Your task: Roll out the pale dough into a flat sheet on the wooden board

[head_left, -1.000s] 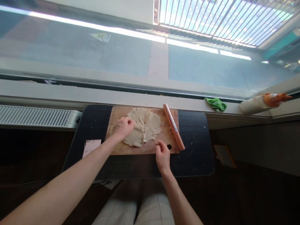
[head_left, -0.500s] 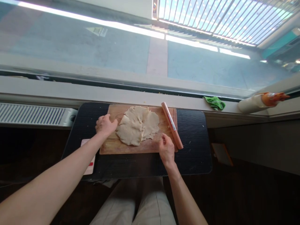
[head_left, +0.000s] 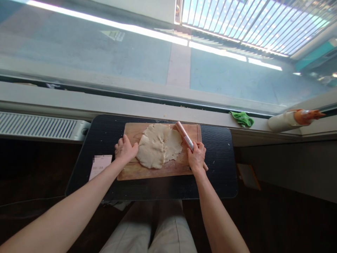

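A flat, uneven sheet of pale dough (head_left: 152,147) with ragged edges lies on a wooden cutting board (head_left: 129,174). My left hand (head_left: 125,150) grips the board's left edge, fingers over the outer side and thumb stretched inward to the dough's rim. At the right end of the board, my right hand (head_left: 197,157) is closed around a pinkish rolling pin (head_left: 182,129), which lies at a slant beside the dough. The hand hides the pin's lower middle; its near end sticks out past the wrist.
The board rests on a small black table (head_left: 216,161). A phone (head_left: 100,164) lies at its left, partly under my forearm. Behind are a radiator (head_left: 39,125) and a windowsill (head_left: 110,103) with a green cloth (head_left: 242,119) and a pale bottle-like container (head_left: 283,121).
My right hand has moved up and right and closed on the rolling pin, whose far end has swung left. The board and dough have shifted slightly right and toward me.
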A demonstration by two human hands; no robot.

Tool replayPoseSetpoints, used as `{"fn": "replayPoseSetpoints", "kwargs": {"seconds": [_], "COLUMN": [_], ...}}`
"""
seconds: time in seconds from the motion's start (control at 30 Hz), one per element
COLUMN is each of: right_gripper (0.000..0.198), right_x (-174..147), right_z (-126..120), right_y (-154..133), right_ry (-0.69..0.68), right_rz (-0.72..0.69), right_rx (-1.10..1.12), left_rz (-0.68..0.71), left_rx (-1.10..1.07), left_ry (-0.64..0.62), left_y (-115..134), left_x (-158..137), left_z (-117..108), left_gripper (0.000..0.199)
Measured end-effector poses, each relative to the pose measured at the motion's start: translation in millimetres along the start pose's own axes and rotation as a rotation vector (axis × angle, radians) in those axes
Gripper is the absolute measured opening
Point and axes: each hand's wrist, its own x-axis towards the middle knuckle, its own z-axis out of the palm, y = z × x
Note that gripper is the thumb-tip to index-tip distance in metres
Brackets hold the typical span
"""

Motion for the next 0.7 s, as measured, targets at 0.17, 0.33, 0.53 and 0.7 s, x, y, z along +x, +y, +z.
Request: {"fn": "replayPoseSetpoints", "kwargs": {"seconds": [0.17,0.33,0.53,0.7], "right_gripper": [0.037,0.032,0.03,0.025], "right_x": [-4.0,-1.5,-3.0,7.3], "right_z": [0.5,7.4,3.0,-13.3], "right_y": [10.0,13.7,13.2,-7.3], "right_ry": [0.016,0.043,0.052,-0.032], "right_rz": [-0.04,-0.031,0.0,-0.182], "right_rx": [0.074,0.06,0.031,0.044], "left_rz": [0.516,0.796,0.781,0.693], "left_rx": [0.037,0.087,0.092,-0.131], "left_ry": [0.206,0.088,0.088,0.229], "left_y": [53.7,108.1,109.1,90.7], "left_x": [-17.8,-26.6,-31.5,-10.6], "left_z": [4.5,41.8,64.6,3.9], "left_gripper": [0.059,0.059,0.068,0.052]}}
